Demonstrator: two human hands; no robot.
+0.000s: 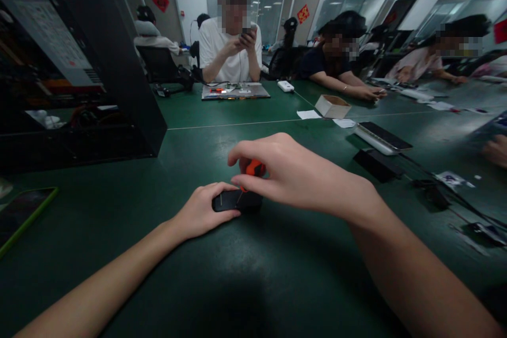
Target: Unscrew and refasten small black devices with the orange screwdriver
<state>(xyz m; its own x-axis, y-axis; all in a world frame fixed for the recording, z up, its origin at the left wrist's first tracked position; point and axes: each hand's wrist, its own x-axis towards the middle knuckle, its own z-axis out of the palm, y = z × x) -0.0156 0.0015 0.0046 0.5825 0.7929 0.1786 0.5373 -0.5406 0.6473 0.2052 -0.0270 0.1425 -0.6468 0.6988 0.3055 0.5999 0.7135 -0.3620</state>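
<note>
On the green table in front of me lies a small black case (249, 202) with a rounded left end. My left hand (202, 208) grips that end, thumb on the near side and fingers on the far side. Above it, my right hand (273, 169) is closed around the orange and black handle of a screwdriver (253, 168). The thin shaft slants down to the top of the case; whether its tip sits in a screw is too small to tell. A thin pale upright line shows on the case close to my left fingers.
A large open black computer case (130, 74) stands at the left, behind a green-edged phone (27, 211). To the right are a small open box (332, 106), a white device with a dark top (382, 137), a black block (376, 165) and cables. Several people sit around the table.
</note>
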